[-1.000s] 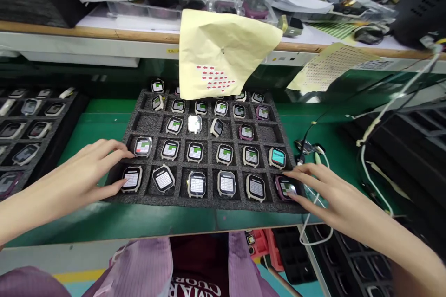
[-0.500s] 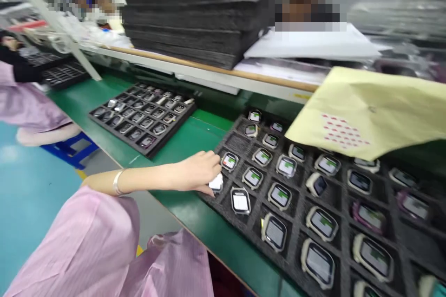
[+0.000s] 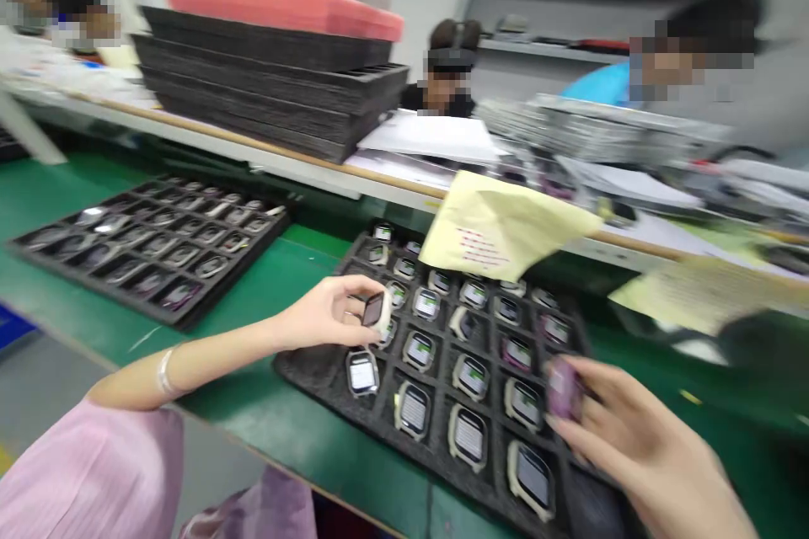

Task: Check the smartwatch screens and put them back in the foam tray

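Change: half a second ago the left hand (image 3: 329, 316) pressed down at the foam tray's (image 3: 303, 372) near corner. Now it grips a dark-screened watch (image 3: 374, 310), lifted just above that corner.
Right hand: the right hand (image 3: 632, 438), unseen then, now pinches a purple watch (image 3: 561, 387) over the tray's near rows.
Writing: red marks on the yellow sheet (image 3: 506, 223) beyond both hands are unreadable, as is the text on the other watches (image 3: 468, 438).
Unclear: the right hand is motion-blurred, its wrist cut off below.
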The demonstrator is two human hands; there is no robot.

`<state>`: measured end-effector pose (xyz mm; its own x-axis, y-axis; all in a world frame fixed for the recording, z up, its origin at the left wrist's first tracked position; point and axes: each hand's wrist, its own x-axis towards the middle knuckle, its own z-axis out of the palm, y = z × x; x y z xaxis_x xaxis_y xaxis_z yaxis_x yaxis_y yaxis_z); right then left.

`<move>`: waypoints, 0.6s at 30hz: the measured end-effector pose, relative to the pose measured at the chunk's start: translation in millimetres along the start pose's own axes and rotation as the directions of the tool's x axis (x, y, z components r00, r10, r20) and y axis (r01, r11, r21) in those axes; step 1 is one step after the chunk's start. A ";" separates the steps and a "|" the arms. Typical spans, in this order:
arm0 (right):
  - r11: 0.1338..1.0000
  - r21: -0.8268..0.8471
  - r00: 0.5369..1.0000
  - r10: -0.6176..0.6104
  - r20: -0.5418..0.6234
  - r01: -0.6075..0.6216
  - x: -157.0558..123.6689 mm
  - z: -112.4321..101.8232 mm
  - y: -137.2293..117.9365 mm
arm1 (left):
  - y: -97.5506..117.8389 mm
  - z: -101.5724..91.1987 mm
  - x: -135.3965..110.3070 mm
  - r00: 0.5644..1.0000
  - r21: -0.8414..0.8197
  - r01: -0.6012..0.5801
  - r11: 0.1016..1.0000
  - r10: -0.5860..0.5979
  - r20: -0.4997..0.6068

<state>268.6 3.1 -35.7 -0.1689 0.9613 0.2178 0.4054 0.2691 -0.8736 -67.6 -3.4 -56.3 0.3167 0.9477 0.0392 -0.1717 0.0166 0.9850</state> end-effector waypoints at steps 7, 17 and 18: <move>0.885 0.440 0.967 0.042 0.252 -0.153 39.6 40.1 -18.2 | 18.8 50.6 50.6 0.991 -0.167 0.076 0.983 -0.057 0.117; 0.837 0.533 0.964 -0.028 0.264 -0.121 28.6 43.5 5.3 | -16.1 62.5 63.9 0.976 -0.163 0.216 0.963 -0.209 0.061; 0.842 0.527 0.967 -0.029 0.253 -0.112 28.3 44.1 5.9 | -16.6 63.7 62.8 0.972 -0.184 0.233 0.955 -0.223 0.073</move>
<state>226.5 29.2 -53.8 -0.4020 0.9069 0.1261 -0.1134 0.0873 -0.9897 14.5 35.6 -59.5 0.4139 0.8944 -0.1693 -0.2622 0.2952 0.9188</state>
